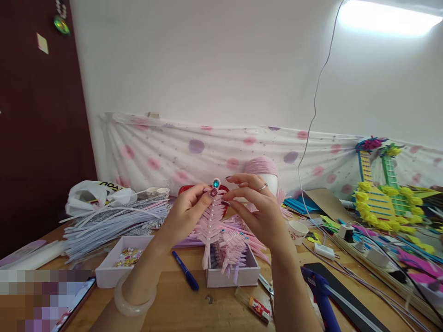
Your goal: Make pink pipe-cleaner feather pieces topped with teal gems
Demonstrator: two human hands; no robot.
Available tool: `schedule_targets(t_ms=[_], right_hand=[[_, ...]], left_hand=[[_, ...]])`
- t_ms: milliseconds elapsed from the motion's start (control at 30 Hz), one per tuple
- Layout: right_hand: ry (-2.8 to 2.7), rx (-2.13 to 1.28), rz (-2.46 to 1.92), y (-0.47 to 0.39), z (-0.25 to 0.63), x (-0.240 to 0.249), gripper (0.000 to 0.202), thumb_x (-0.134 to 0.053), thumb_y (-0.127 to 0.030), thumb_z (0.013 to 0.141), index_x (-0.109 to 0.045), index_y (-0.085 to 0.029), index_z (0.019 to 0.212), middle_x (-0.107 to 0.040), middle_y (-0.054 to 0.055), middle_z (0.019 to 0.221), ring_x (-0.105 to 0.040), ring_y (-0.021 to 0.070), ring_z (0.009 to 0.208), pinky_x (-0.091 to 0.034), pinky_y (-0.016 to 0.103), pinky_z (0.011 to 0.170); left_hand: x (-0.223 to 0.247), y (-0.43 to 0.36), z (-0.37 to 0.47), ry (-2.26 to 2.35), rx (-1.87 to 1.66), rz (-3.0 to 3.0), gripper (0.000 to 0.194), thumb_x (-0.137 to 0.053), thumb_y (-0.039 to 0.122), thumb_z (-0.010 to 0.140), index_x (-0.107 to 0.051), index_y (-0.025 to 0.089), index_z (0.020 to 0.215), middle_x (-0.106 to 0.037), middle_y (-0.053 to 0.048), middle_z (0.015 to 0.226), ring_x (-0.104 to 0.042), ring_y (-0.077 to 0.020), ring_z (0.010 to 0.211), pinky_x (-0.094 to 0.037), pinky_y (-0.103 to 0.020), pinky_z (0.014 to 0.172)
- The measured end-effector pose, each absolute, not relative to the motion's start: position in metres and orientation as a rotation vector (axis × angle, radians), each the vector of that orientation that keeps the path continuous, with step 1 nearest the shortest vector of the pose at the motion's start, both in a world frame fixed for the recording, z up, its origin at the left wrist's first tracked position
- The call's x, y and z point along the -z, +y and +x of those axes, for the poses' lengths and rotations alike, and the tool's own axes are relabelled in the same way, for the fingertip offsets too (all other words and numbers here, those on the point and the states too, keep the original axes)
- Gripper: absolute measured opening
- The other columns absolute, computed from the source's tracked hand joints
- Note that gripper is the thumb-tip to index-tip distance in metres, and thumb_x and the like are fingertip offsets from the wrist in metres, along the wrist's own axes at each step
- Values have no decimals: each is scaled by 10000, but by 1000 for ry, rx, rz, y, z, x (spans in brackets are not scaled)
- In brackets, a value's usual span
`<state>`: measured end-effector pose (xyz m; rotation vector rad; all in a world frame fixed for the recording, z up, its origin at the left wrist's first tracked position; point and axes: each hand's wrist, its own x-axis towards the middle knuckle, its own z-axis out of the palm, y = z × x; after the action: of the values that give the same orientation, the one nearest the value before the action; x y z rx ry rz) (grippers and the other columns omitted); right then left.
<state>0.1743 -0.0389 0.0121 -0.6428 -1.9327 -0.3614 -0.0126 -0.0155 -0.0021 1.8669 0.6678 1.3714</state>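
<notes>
A pink feather-shaped piece (212,219) with a row of white beads down its middle and a blue gem (216,183) at its top hangs upright in the head view. My left hand (195,203) pinches it just below the gem. My right hand (254,200), wearing a ring, is beside its upper right edge with fingers apart; whether a fingertip touches the piece is unclear. Below, a white box (232,279) holds more pink fuzzy pieces (233,249).
Left: a white box of gems (128,257), pale fuzzy stems (114,226) and a phone. In front: a blue marker (185,271). Right: scissors, a glue gun (320,293), a paper cup (297,230), cables and a power strip. Pink yarn (261,167) stands behind.
</notes>
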Motion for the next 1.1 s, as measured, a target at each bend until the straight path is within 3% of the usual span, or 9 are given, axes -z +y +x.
schedule_targets(t_ms=[167, 600, 867, 1100], right_hand=[[-1873, 405, -638, -36, 172, -12, 55, -647, -175, 882, -667, -226, 879, -661, 66, 1090, -597, 223, 1043, -510, 403, 867], [-1773, 438, -571, -33, 171, -10, 123, -595, -140, 896, -665, -241, 898, -653, 59, 1090, -611, 212, 1021, -525, 405, 845], [-1616, 620, -464, -37, 162, -11, 159, -681, -96, 828, -666, -250, 864, -681, 22, 936, -636, 183, 870, -519, 368, 768], [-1706, 348, -546, -40, 173, -11, 175, -614, -115, 869, -700, -257, 924, -667, 33, 1005, -637, 193, 964, -527, 386, 833]], left_hand=[[1, -18, -11, 594, -1344, 1837, 223, -554, 417, 902, -593, 197, 911, -520, 24, 767, -457, -126, 702, -364, -214, 614], [9, -16, 0, 454, -1488, 1627, 227, -603, 415, 881, -570, 193, 850, -482, 42, 724, -422, -102, 638, -371, -200, 601], [9, -21, 5, 346, -1485, 1546, 203, -600, 404, 892, -582, 203, 870, -519, 23, 755, -476, -111, 691, -399, -206, 628], [7, -23, 3, 358, -1564, 1582, 211, -595, 387, 901, -557, 196, 821, -467, 41, 717, -400, -89, 628, -375, -197, 598]])
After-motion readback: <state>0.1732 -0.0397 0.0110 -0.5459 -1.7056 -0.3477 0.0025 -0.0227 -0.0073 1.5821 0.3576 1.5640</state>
